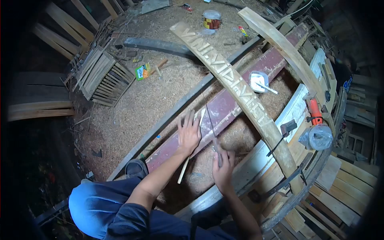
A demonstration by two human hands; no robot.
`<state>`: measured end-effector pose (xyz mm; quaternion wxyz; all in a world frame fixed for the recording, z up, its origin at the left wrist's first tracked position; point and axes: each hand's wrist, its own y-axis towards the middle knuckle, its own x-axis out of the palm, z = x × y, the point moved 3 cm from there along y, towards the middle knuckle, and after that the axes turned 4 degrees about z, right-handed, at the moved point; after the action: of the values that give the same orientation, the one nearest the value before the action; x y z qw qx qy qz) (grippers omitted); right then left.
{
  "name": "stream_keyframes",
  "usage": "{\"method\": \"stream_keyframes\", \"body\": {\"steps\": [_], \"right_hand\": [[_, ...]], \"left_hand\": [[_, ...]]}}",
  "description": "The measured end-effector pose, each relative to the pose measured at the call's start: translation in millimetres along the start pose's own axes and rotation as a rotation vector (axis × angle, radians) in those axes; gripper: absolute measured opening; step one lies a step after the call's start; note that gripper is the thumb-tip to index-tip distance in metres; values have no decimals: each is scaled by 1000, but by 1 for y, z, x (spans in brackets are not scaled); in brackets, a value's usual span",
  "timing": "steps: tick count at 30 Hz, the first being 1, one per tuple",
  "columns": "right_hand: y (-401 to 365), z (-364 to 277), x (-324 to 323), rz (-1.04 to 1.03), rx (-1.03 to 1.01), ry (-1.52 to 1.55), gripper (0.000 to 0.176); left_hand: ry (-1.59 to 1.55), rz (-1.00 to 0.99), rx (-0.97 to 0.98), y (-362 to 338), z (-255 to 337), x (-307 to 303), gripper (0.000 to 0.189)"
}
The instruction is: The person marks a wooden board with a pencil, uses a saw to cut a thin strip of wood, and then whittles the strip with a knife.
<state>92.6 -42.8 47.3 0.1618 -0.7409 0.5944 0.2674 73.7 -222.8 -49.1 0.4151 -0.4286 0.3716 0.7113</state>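
My left hand (pixel 189 132) lies with fingers spread on a thin wooden strip (pixel 184 170), pressing it against the maroon board (pixel 218 114). In my right hand (pixel 224 164) is the handle of a long thin-bladed tool (pixel 211 123), perhaps a saw; its blade points away over the board, just right of the strip. Beyond my hands, a curved wooden piece (pixel 226 76) with small sticks arranged on its face crosses the board. A square tub of white paste (pixel 258 81) with a stick in it stands beside that piece.
A second curved plank (pixel 280 42) lies at the upper right. Nearby are an orange power tool (pixel 315 111) and a clear plastic bag (pixel 320 137). A slatted wooden stack (pixel 104 78), a paint can (pixel 212 20) and a green packet (pixel 142 72) rest on sawdust. Another person (pixel 345 72) is at far right.
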Motion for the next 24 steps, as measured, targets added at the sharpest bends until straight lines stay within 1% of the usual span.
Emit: {"method": "stream_keyframes", "body": {"steps": [1, 3, 4, 5, 7, 9, 13, 16, 19, 21, 23, 24], "right_hand": [[-4, 4, 3, 22, -8, -18, 33], [7, 0, 24, 83, 25, 129, 32], [12, 1, 35, 68, 55, 96, 30], [17, 2, 45, 102, -17, 91, 29], [29, -3, 40, 80, -19, 77, 27], [28, -3, 36, 104, -1, 93, 26], [17, -6, 29, 158, -54, 85, 27], [12, -5, 35, 124, -8, 119, 26], [18, -3, 48, 112, -21, 129, 26], [23, -2, 53, 126, -67, 145, 26], [17, 0, 49, 106, -44, 145, 26], [11, -3, 41, 82, -37, 127, 27]], "left_hand": [[8, -9, 10, -5, 3, 0, 42], [45, -2, 27, -2, 3, 2, 45], [30, 0, 9, -3, 2, 2, 46], [13, -6, -10, -4, 0, 4, 47], [6, -27, -21, -8, 0, 2, 48], [-35, 9, -53, -2, 3, -1, 48], [-2, 15, -9, -4, 2, 0, 48], [-19, 33, 3, -5, 0, 2, 46], [-58, 49, 10, -4, -1, 2, 44], [-60, 45, 11, -5, -2, 2, 43], [-59, 39, 14, -7, 0, 1, 42], [-26, 21, 10, -7, 0, 2, 45]]}}
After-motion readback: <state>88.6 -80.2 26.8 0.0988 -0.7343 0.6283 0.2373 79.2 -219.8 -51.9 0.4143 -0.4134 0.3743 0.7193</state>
